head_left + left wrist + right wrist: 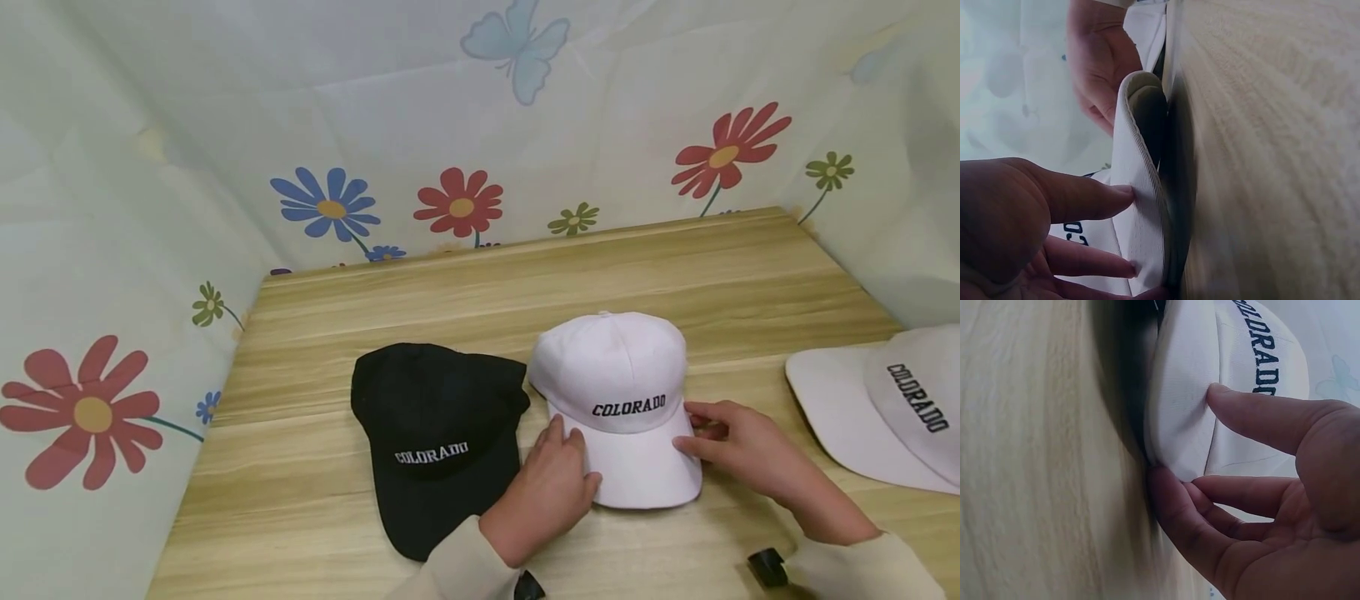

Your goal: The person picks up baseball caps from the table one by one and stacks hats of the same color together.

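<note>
A white baseball cap with black COLORADO lettering sits on the wooden table, its curved brim toward me. My left hand touches the brim's left side with nearly straight fingers; in the left wrist view its thumb and a finger rest on the brim's upper face. At the brim's right edge, my right hand pinches it. The right wrist view shows that thumb on top of the brim and a fingertip at its lower edge. A black COLORADO cap lies just left of the white one, partly behind my left hand.
Another white COLORADO cap lies at the right, its brim pointing left, cut off by the frame edge. The wooden table is bordered by a pale curtain printed with flowers and a butterfly.
</note>
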`<state>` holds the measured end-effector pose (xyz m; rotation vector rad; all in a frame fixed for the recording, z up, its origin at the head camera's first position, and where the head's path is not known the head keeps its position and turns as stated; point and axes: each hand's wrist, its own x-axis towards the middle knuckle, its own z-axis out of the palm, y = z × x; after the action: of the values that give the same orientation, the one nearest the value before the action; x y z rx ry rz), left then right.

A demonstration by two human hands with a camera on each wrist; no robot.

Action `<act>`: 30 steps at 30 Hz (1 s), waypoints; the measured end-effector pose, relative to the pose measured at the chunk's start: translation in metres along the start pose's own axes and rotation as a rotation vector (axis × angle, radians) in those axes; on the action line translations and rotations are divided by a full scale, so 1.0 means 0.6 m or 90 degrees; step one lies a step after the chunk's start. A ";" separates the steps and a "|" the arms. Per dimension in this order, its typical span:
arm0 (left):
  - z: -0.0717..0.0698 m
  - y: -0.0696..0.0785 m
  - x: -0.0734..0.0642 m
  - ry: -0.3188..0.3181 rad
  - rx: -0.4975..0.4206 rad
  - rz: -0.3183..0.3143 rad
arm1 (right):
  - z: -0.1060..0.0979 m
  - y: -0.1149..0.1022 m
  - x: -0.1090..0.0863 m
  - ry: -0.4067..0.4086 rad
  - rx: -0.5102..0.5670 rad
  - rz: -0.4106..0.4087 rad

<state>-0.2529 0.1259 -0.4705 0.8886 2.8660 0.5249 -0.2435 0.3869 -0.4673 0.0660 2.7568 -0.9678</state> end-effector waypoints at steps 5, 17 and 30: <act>-0.005 -0.001 0.002 -0.002 0.016 0.007 | 0.000 0.001 -0.006 0.003 0.018 0.009; -0.023 0.014 0.008 0.064 0.083 0.046 | -0.013 0.020 -0.040 0.029 0.036 0.017; -0.024 0.071 0.022 0.171 0.143 0.202 | -0.035 0.056 -0.094 0.086 -0.004 0.061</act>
<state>-0.2441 0.1622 -0.4421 1.4271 3.0834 0.3773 -0.1886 0.4280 -0.4592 0.2700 2.8483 -0.9623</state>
